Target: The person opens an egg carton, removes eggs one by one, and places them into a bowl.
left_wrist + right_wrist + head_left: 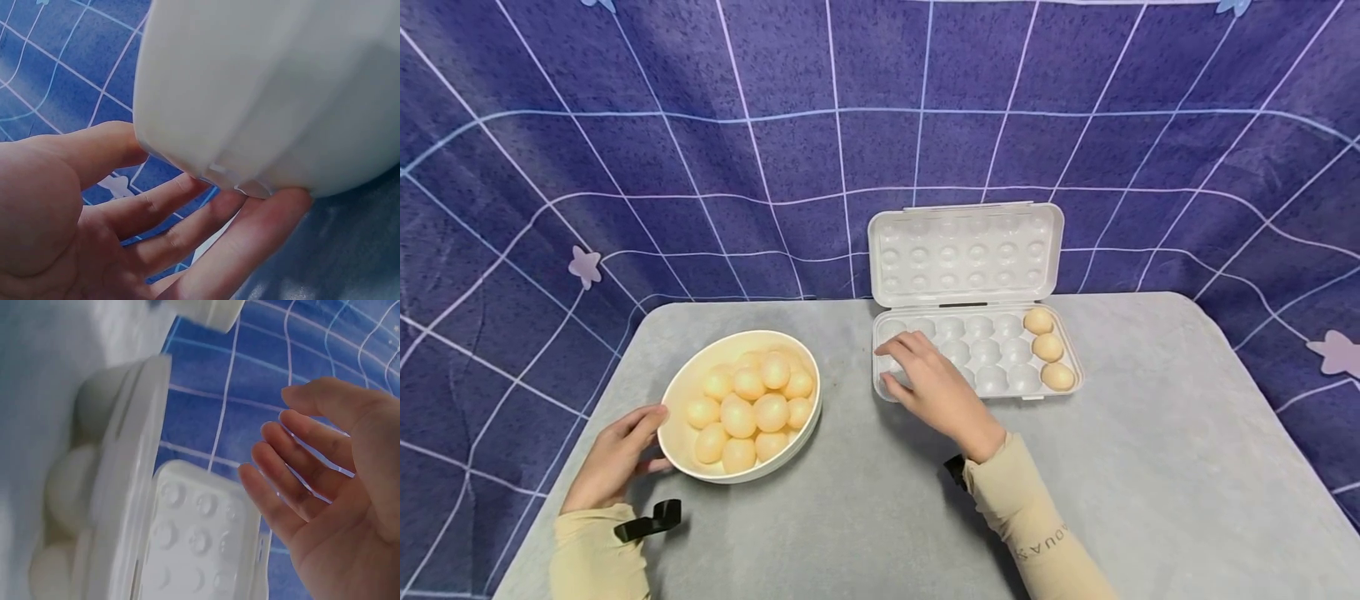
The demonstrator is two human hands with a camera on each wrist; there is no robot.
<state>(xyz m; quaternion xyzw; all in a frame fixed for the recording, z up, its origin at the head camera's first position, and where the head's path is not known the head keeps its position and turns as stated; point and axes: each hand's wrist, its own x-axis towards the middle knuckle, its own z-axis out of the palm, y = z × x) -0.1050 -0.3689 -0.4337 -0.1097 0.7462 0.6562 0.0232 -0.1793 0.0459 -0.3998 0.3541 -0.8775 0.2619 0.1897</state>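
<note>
A cream-white bowl (679, 367) full of eggs (739, 414) stands at the left of the table. My left hand (617, 454) holds the bowl at its left side. In the left wrist view, the thumb and fingertips (287, 203) touch the bowl's outer wall (250, 81) and lower edge. An opened plastic egg box (880, 396) lies to the right, with three eggs (1048, 347) in its rightmost column. Above its left cups hovers my right hand (936, 392), fingers loosely bent. The right wrist view shows nothing in that hand's palm or fingers (275, 506).
The egg box's lid (966, 254) stands upright at the back against a blue-purple grid-patterned cloth (880, 150). A grey table (865, 517) lies under everything. Black straps (651, 521) are at both wrists.
</note>
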